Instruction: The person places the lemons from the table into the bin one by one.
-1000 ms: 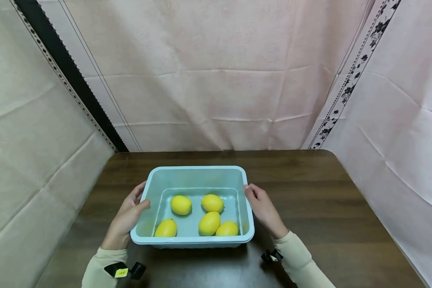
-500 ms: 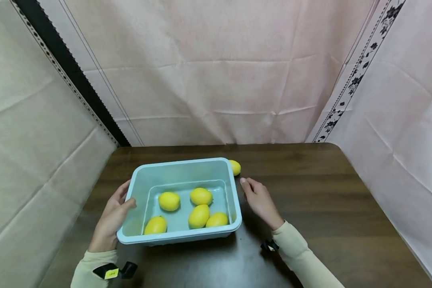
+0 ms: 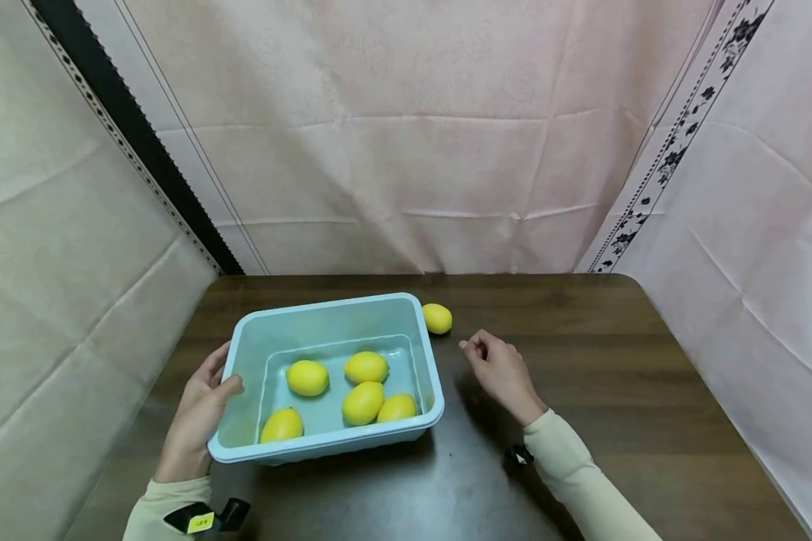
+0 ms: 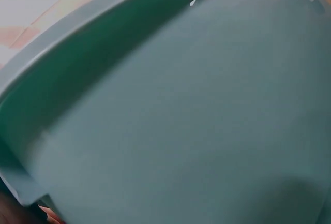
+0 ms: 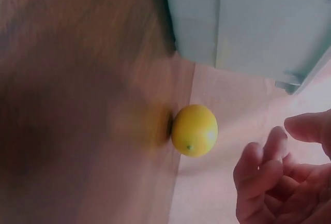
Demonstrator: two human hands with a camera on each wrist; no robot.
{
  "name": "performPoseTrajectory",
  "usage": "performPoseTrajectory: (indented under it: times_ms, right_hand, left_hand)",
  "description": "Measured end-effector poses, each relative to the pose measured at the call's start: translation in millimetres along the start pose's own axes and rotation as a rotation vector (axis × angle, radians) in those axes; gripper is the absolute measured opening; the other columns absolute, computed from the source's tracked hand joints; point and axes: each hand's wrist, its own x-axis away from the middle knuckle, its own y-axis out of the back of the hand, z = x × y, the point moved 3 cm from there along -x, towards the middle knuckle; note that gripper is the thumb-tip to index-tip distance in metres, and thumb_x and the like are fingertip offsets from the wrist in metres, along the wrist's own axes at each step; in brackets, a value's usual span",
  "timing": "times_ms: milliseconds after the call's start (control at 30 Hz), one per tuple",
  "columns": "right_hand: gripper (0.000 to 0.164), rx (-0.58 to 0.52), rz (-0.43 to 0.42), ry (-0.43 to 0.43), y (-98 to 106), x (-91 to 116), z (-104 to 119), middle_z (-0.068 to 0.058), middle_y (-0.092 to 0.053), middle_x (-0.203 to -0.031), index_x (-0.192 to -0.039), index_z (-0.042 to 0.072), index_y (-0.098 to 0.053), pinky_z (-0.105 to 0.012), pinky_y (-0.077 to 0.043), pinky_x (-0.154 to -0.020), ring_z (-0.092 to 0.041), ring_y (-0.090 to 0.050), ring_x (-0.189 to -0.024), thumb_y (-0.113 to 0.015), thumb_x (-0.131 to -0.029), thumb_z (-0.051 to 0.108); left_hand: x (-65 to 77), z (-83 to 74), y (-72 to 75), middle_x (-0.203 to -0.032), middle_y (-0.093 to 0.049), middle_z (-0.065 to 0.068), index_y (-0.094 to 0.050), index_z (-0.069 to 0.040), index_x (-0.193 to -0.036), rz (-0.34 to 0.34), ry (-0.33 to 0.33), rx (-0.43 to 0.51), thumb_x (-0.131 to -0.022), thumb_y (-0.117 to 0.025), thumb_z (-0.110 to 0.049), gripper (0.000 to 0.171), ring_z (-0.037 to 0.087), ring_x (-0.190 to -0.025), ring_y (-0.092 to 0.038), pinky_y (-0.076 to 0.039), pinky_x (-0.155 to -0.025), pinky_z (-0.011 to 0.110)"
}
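My left hand [image 3: 191, 424] grips the left rim of a light blue plastic bin [image 3: 328, 306], thumb over the edge and fingers outside it. Several yellow lemons [image 3: 307, 377] lie on the bin's floor, two of them against each other at the right. Another lemon [image 3: 437, 318] sits on the table just beyond the bin's right side. Close by it, my right hand [image 3: 504, 376] hovers with loosely curled fingers and holds nothing. The right wrist view shows that lemon [image 5: 194, 131] apart from the hand [image 5: 279, 182]. The bin's outer wall [image 4: 181, 110] fills the left wrist view.
A dark brown wooden table [image 3: 582, 376] lies under everything. Pale cloth hangs behind it [image 3: 379, 173] and at both sides. Black wrist cameras sit on both sleeves.
The right hand has let go of the bin's right rim. The bin has shifted left and turned slightly with the left hand, uncovering the lemon behind its right side.
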Motion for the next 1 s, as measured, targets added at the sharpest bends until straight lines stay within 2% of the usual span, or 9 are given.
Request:
performPoseTrajectory:
  times_ms: [167,333,467,633,800,1000]
  right_hand:
    - [0.018,0.078,-0.003,0.062,-2,-10,2,-0.002,-0.057,-0.076,-0.093,0.012,-0.064,-0.034,-0.044,-0.061,-0.019,-0.053,-0.067,-0.069,-0.105,0.025]
    - [0.013,0.093,0.025,0.119,-8,-29,3,-0.007,-0.063,-0.1,-0.106,0.008,-0.065,-0.041,-0.057,-0.081,-0.024,-0.064,-0.093,-0.071,-0.103,0.019]
    - [0.023,0.11,0.058,0.111,-16,-47,-1,-0.013,-0.063,-0.115,-0.119,0.004,-0.063,-0.045,-0.058,-0.09,-0.029,-0.065,-0.105,-0.069,-0.104,0.02]
    - [0.033,0.153,0.068,0.105,-25,-67,-9,-0.02,-0.059,-0.126,-0.13,0.001,-0.059,-0.048,-0.054,-0.091,-0.032,-0.059,-0.102,-0.068,-0.105,0.02]
    - [0.038,0.174,0.074,0.13,-33,-76,-13,-0.02,-0.057,-0.128,-0.133,0.002,-0.057,-0.047,-0.053,-0.091,-0.032,-0.057,-0.101,-0.072,-0.101,0.017]
    - [0.055,0.188,0.128,0.179,-42,-84,-8,-0.02,-0.052,-0.14,-0.148,0.007,-0.053,-0.051,-0.053,-0.102,-0.035,-0.057,-0.118,-0.075,-0.1,0.021]
  left_hand:
    - [0.2,1.9,-2.8,-0.167,-0.028,0.013,-0.014,-0.018,-0.171,-0.01,0.005,0.022,-0.098,-0.046,0.001,0.082,0.024,-0.128,-0.043,-0.051,-0.084,0.024]
    - [-1.5,1.1,-5.4,-0.169,-0.027,0.013,-0.014,-0.017,-0.171,-0.036,-0.004,0.038,-0.097,-0.045,0.002,0.082,0.025,-0.133,-0.04,-0.05,-0.083,0.02]
    - [-3.9,-0.9,-4.6,-0.171,-0.024,0.013,-0.013,-0.018,-0.171,-0.048,-0.001,0.026,-0.098,-0.045,0.001,0.082,0.026,-0.137,-0.036,-0.048,-0.082,0.017]
    - [-7.4,-4.6,-6.1,-0.173,-0.021,0.012,-0.011,-0.019,-0.171,-0.035,-0.013,0.019,-0.099,-0.045,0.0,0.082,0.027,-0.14,-0.034,-0.046,-0.083,0.017]
    - [-7.3,-5.4,-7.6,-0.173,-0.022,0.014,-0.011,-0.018,-0.171,-0.026,-0.019,0.023,-0.1,-0.046,-0.001,0.081,0.028,-0.141,-0.034,-0.046,-0.084,0.018]
    - [-3.4,-2.9,-4.3,-0.173,-0.021,0.014,-0.01,-0.018,-0.171,-0.039,-0.007,-0.009,-0.1,-0.045,-0.001,0.081,0.028,-0.141,-0.034,-0.045,-0.082,0.016]
